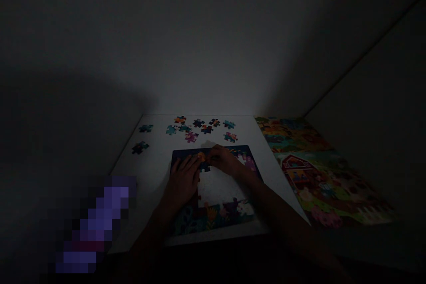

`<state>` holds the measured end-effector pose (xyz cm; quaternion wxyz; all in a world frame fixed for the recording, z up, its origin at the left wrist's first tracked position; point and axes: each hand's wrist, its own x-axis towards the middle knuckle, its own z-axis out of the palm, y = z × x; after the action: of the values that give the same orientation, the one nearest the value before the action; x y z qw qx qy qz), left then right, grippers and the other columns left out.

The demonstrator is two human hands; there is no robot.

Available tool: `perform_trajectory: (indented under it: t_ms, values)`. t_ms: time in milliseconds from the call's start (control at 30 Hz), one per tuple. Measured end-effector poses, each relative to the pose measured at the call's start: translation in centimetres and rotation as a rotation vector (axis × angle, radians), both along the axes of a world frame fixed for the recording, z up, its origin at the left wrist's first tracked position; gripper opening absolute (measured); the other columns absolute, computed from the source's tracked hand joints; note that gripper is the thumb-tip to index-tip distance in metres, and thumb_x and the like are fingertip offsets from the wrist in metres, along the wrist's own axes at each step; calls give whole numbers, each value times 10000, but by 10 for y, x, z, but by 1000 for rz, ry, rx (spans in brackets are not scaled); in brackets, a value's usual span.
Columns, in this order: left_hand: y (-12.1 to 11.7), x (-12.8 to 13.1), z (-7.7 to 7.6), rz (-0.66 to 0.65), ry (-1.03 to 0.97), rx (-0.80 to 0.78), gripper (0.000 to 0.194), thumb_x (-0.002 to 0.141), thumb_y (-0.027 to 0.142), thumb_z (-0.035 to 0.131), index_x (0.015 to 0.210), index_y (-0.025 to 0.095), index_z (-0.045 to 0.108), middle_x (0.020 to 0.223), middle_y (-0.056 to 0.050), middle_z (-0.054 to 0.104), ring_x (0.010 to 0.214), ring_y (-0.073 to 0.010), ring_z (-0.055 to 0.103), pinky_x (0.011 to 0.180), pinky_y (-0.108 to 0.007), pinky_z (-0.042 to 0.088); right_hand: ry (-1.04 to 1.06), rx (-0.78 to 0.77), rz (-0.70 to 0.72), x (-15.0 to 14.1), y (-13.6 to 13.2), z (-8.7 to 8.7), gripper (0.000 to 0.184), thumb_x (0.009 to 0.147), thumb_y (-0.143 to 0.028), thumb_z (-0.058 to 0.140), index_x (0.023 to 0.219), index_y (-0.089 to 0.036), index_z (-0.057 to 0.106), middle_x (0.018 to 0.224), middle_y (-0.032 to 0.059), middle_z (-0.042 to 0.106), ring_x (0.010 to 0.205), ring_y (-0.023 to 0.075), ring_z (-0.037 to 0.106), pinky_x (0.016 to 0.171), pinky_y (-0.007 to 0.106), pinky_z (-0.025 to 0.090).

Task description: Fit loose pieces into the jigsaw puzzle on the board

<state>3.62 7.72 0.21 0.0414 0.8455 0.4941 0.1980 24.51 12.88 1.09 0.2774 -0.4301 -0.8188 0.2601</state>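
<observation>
A dark-framed jigsaw puzzle board (216,188) lies on the white table (149,173), with coloured pieces along its bottom and top and a white patch in the middle. My left hand (182,180) rests flat on the board's left side, fingers apart. My right hand (223,159) lies across the top of the board, its fingertips against an orange puzzle piece (201,157). That piece sits between my hands, partly hidden by my fingers. The dim light hides whether my right hand grips it.
Several loose puzzle pieces (191,136) lie scattered on the far part of the table. A large printed farm picture with a red barn (319,173) lies to the right. A blurred purple patch (96,224) covers the lower left. Walls rise behind the table.
</observation>
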Motion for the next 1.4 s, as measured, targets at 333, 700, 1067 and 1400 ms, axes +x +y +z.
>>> perform_trajectory:
  t_ms: [333, 700, 1067, 1400]
  values:
    - [0, -5, 2, -35, -142, 22, 436, 924, 139, 414, 1319, 220, 580, 1369, -70, 616, 1288, -234, 556, 1099, -541, 424, 383, -90, -490, 61, 23, 13, 313, 789, -447, 619, 891, -164, 705, 907, 76, 726, 865, 212, 654, 821, 358, 505]
    - [-9, -13, 11, -27, -431, 156, 344, 876, 98, 471, 1105, 228, 693, 1048, -46, 734, 977, -189, 680, 875, -355, 574, 127, -108, -480, 71, 48, 0, 311, 830, -388, 586, 998, -164, 720, 1039, 104, 736, 959, 239, 675, 878, 381, 506]
    - [-21, -32, 3, 90, -451, 41, 331, 873, 104, 449, 1018, 234, 717, 998, -33, 735, 940, -204, 676, 846, -372, 546, -235, -42, -396, 4, 118, 6, 263, 923, -209, 531, 1094, -141, 719, 1121, 128, 718, 1030, 230, 652, 931, 314, 472]
    - [-32, -29, 5, 58, -360, -94, 355, 877, 90, 468, 1090, 238, 710, 1087, -41, 707, 1028, -227, 616, 950, -427, 469, -171, -54, -438, 2, 119, -12, 422, 825, -357, 719, 1201, -169, 677, 1297, 155, 630, 1287, 307, 493, 1096, 421, 367]
